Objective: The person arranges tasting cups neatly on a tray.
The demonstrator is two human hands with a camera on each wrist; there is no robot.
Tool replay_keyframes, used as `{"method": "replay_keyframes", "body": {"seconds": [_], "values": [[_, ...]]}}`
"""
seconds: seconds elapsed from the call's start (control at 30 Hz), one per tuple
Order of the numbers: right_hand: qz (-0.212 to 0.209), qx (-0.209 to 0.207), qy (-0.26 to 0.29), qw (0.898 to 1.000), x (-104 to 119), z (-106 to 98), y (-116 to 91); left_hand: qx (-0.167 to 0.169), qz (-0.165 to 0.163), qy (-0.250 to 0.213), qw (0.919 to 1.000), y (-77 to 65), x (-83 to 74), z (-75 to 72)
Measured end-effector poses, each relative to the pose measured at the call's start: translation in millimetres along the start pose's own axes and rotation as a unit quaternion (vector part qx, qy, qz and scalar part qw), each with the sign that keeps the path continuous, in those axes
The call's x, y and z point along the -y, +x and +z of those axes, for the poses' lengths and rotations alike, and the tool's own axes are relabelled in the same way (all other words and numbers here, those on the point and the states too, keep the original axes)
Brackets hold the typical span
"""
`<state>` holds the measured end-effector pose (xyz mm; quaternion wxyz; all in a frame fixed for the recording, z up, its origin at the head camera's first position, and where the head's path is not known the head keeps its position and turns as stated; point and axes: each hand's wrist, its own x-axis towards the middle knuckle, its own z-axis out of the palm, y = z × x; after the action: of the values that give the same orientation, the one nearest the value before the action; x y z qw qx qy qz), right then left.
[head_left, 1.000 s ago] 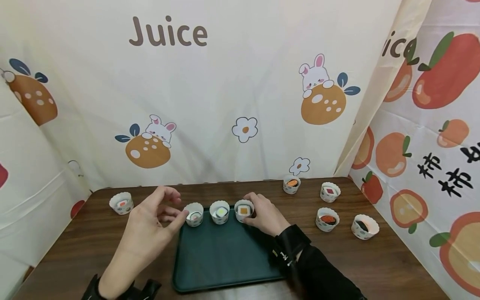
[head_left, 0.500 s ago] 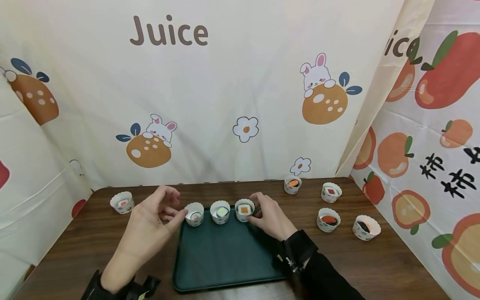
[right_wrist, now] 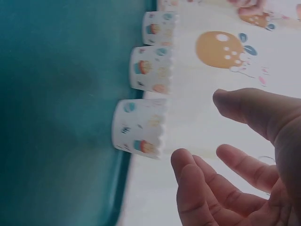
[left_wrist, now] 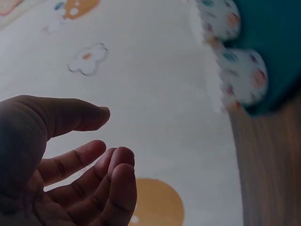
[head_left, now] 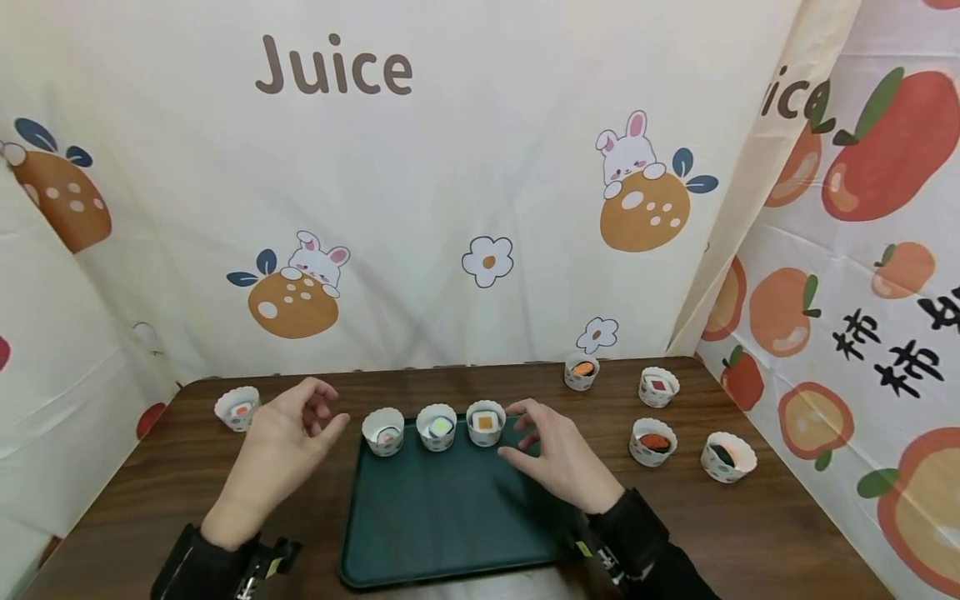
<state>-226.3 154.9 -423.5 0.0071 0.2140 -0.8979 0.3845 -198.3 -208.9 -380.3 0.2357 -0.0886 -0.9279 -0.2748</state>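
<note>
Three white paper cups stand in a row along the far edge of a dark green tray (head_left: 442,525): a left cup (head_left: 383,433), a middle cup (head_left: 437,428) and a right cup (head_left: 485,423) with a yellow-orange square piece in it. My right hand (head_left: 562,458) hovers just right of that right cup, apart from it, with thumb and fingers spread and nothing between them. Left of the row, my left hand (head_left: 281,454) hangs over the table, fingers loosely bent and holding nothing. Both wrist views show bare gaps between thumb and fingers.
At the far left stands another paper cup (head_left: 238,409). Several more stand on the right of the brown table (head_left: 712,533): a back cup (head_left: 581,372), a cup with a red-centred piece (head_left: 659,387), one with orange-red topping (head_left: 652,442) and a front cup (head_left: 728,457). A printed curtain rises behind.
My right hand has let go of the right cup and drawn back to the right. My left hand has moved left, away from the left cup. The cups keep their places on the tray.
</note>
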Motion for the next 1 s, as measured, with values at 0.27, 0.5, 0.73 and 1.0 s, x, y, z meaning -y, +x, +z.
{"method": "replay_keyframes", "body": {"seconds": [0.27, 0.5, 0.73, 1.0], "values": [[-0.028, -0.034, -0.028, 0.999, 10.0, -19.7, -25.7, 0.023, -0.055, 0.082, 0.9948, 7.2, 55.5, -13.3], [-0.052, -0.039, -0.017, 0.998, 21.1, -25.1, -34.3, 0.064, -0.148, 0.12, 0.9796, 18.8, 99.5, -26.9], [-0.059, -0.032, -0.013, 0.998, 29.6, -31.8, -40.2, 0.085, -0.193, 0.147, 0.9664, 28.3, 129.0, -25.7], [-0.07, -0.026, -0.028, 0.997, 38.6, -36.7, -45.6, 0.106, -0.208, 0.153, 0.9602, 31.1, 153.5, -25.5]]}}
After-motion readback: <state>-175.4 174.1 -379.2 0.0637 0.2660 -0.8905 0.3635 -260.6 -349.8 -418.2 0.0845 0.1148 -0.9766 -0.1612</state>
